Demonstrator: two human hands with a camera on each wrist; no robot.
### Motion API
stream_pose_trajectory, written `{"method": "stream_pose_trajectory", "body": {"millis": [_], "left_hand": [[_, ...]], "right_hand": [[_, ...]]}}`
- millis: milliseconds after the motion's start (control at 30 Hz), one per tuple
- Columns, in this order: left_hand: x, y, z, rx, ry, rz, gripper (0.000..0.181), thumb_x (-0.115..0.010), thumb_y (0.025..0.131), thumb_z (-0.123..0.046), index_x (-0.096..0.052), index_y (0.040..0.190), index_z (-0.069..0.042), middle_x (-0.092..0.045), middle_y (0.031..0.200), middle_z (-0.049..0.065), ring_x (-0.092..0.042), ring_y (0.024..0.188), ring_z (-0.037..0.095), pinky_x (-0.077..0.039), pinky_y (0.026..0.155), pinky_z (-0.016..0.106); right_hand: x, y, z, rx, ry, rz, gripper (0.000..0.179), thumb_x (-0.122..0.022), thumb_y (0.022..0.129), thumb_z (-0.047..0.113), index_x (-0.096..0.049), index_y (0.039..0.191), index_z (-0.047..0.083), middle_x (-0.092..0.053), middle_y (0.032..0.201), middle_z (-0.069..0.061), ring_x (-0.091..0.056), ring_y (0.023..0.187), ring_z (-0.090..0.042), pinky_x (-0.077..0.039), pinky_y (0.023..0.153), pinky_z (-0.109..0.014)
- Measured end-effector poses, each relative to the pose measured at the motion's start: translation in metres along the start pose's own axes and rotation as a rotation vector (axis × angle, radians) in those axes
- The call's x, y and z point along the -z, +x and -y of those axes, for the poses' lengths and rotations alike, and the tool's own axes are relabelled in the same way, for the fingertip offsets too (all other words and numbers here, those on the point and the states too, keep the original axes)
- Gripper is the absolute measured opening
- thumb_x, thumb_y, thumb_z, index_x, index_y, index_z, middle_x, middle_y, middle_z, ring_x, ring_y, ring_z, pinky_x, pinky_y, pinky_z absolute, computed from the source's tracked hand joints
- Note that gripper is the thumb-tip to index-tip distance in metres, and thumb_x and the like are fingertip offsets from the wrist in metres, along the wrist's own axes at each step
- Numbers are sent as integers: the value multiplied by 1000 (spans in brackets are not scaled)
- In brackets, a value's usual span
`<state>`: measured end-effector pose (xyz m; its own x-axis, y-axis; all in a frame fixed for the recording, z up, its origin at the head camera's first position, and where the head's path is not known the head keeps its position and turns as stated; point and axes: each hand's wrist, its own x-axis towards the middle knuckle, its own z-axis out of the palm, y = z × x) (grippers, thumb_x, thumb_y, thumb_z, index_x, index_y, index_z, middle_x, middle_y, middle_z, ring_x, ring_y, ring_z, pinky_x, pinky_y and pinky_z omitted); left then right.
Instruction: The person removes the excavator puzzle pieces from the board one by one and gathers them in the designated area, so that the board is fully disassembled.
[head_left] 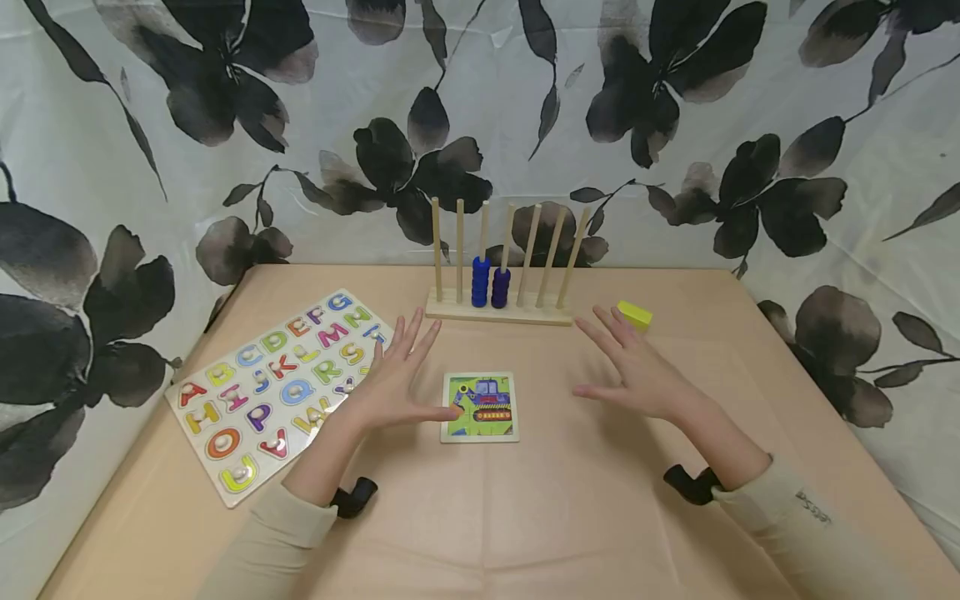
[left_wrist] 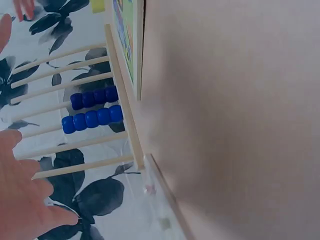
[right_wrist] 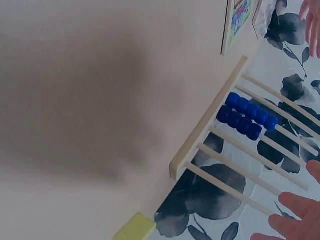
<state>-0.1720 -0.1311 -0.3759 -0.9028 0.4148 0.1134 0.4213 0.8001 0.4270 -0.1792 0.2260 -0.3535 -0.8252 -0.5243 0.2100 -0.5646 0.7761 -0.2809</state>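
My left hand (head_left: pixel 390 396) hovers with spread fingers between the alphabet puzzle board (head_left: pixel 247 475) and a small square picture puzzle (head_left: pixel 491 408) of a digger. Its thumb overlaps the puzzle's left edge in the head view. On the other side, my right hand (head_left: pixel 637 375) is held over the table with fingers spread and nothing in them. Behind both stands a wooden peg rack (head_left: pixel 495 312) with upright rods. Blue beads (head_left: pixel 480 282) fill the lower part of one rod, and darker blue beads (head_left: pixel 501 287) sit on the rod beside it.
A yellow block (head_left: pixel 634 315) lies at the back right, just past the right hand's fingertips. Colourful letters with small knobs fill the alphabet board at the left. A floral cloth (head_left: pixel 525 108) hangs behind the table (head_left: pixel 562 517).
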Motion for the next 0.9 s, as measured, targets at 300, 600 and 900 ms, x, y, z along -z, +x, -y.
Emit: {"method": "stream_pose_trajectory", "body": {"millis": [300, 600, 900], "left_hand": [[-16, 3, 0, 24, -184, 32, 123, -73, 60, -62, 3, 148, -21, 19, 151, -3, 15, 136, 29, -7, 103, 64], [-26, 5, 2, 25, -279, 68, 132, -80, 55, -57, 11, 146, -26, 18, 151, -2, 12, 137, 26, -8, 107, 55], [-35, 6, 8, 26, -340, 153, 130, -85, 56, -42, 2, 147, -12, 8, 152, 15, 2, 138, 33, -8, 109, 48]], "right_hand": [[-9, 9, 10, -43, 73, 64, 88, -64, 75, 57, -27, 144, 17, -19, 148, -16, -12, 136, -37, -23, 102, -60], [-19, 18, 22, -65, 120, 105, 89, -59, 74, 64, -28, 144, 19, -29, 143, -15, -26, 131, -34, -29, 102, -55], [-35, 28, 34, -85, 158, 164, 83, -66, 75, 54, -29, 144, 23, -36, 138, -13, -33, 127, -30, -34, 100, -51]]}}
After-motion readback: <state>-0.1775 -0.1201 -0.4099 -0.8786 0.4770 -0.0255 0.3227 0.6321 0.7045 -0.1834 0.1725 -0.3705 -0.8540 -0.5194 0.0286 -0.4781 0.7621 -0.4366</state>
